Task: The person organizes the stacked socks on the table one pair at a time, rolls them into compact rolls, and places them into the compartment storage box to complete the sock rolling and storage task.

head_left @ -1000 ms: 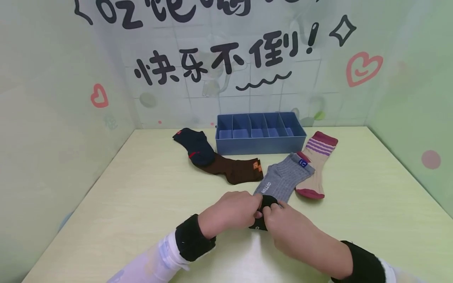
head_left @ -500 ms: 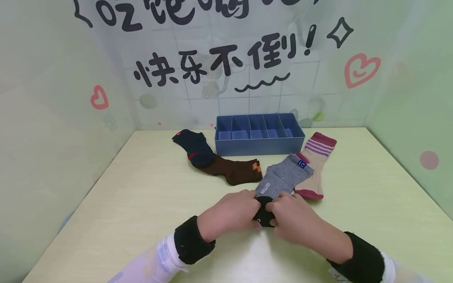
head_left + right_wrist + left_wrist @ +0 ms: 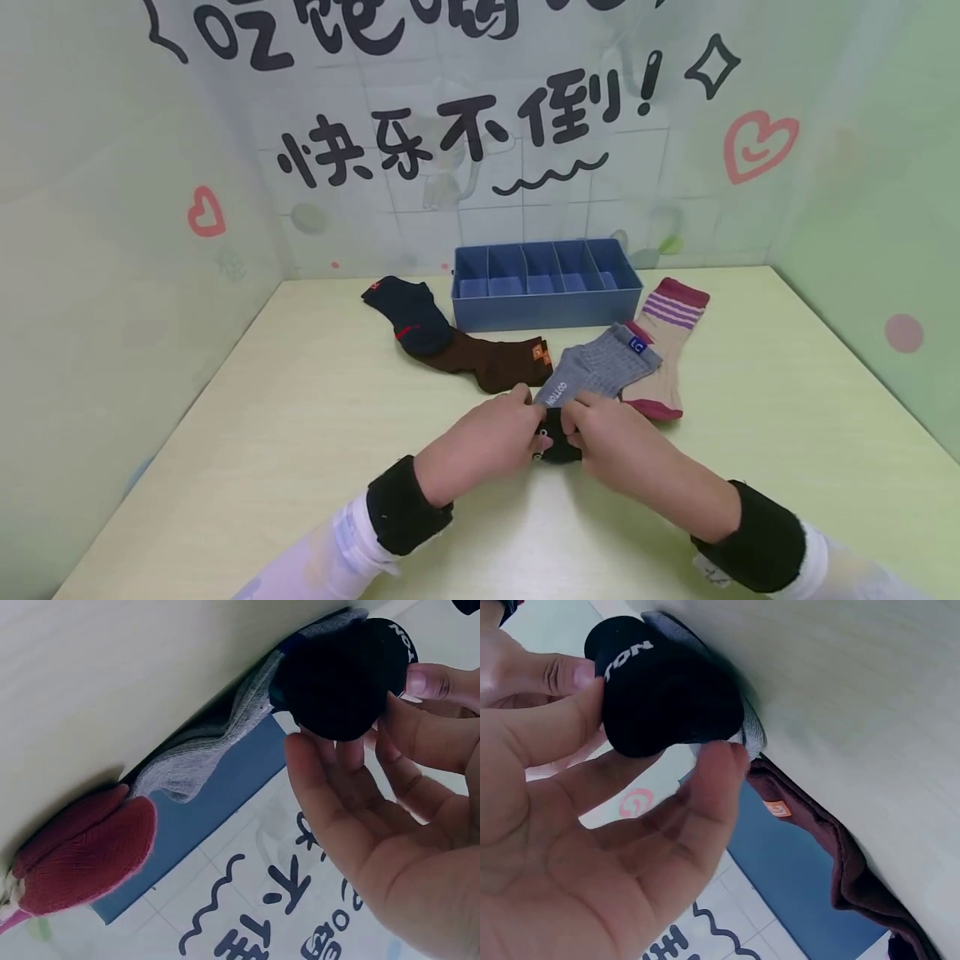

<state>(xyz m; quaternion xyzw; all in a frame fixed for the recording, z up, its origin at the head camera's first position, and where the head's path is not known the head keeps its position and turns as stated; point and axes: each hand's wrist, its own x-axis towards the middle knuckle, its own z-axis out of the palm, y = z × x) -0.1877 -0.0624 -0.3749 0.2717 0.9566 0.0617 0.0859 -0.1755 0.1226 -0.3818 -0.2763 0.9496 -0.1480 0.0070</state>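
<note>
A bunched black sock (image 3: 558, 443) with white lettering is between my two hands, low in the middle of the head view. My left hand (image 3: 483, 442) pinches its left side. On the other side my right hand (image 3: 626, 454) pinches it between thumb and fingers. The wrist views show the black sock (image 3: 679, 694) folded into a rounded bundle. Just beyond it lies a grey sock (image 3: 600, 362) with a blue tag, overlapping a beige sock (image 3: 663, 362) with dark red ends and purple stripes.
A blue box (image 3: 547, 312) with several compartments stands against the back wall. In front of its left side a navy sock (image 3: 412, 312) lies over a brown sock (image 3: 502, 362). Walls enclose the table (image 3: 300, 433) at the left, right and back.
Both hands have shifted slightly away from me with the black sock, and their fingers have changed their hold on it. The sock looks shorter and rounder. The other socks and the box have stayed put.
</note>
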